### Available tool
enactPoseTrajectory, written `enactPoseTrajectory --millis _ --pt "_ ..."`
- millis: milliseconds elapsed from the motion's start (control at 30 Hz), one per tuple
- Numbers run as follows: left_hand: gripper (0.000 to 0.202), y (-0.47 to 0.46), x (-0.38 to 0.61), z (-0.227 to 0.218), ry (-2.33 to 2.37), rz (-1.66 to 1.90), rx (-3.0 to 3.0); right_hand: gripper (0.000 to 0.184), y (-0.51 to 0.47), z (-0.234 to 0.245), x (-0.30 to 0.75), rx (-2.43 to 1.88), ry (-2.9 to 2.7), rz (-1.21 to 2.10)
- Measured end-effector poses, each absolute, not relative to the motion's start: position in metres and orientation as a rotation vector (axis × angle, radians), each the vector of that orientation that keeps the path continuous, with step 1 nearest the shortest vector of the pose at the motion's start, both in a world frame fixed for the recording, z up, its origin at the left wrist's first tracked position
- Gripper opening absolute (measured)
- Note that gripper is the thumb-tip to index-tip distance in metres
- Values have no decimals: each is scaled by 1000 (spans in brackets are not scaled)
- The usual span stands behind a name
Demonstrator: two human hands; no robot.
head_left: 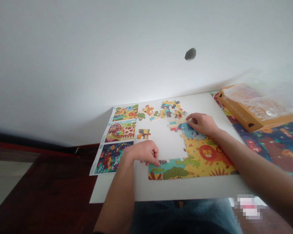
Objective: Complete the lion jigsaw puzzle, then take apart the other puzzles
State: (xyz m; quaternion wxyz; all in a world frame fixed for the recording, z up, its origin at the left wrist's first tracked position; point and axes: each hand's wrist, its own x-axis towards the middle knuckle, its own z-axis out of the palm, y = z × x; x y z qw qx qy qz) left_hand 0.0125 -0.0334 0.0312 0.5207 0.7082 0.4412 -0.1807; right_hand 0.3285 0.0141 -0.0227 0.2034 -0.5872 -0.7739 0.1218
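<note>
White tabletop (161, 190) carries my jigsaw puzzle (205, 159): bottom rows joined, upper middle open, loose pieces (167, 110) beyond it. Relative to the puzzle, my right grip (201, 124) curls on its top edge, my left grip (143, 154) at its bottom edge; pinching unclear.

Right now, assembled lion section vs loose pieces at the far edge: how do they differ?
The lion section is one joined L-shaped block on the near side; the loose pieces lie apart in small clusters at the far edge. The section dwarfs any loose piece. Both are colourful and lie flat on the white board.
</note>
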Motion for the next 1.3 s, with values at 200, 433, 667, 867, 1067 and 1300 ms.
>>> enactPoseTrajectory --millis 200,433,667,867,1067,1300 --pt "31 -35 14 28 1040 -517 1684 23 13 -20 326 -1643 -2148 347" --pt "33 -36 16 27 1039 -533 1690 22 13 -21 327 -1645 -2145 339" --pt "33 -36 18 27 1015 -559 1700 23 14 -22 327 -1656 -2150 342" --pt "31 -37 20 28 1025 -565 1719 24 14 -20 327 -1650 -2149 338" --pt "30 -38 21 29 1041 -569 1725 24 14 -22 327 -1650 -2142 345" --pt "30 -38 22 30 1059 -558 1733 25 15 -21 327 -1656 -2151 354"
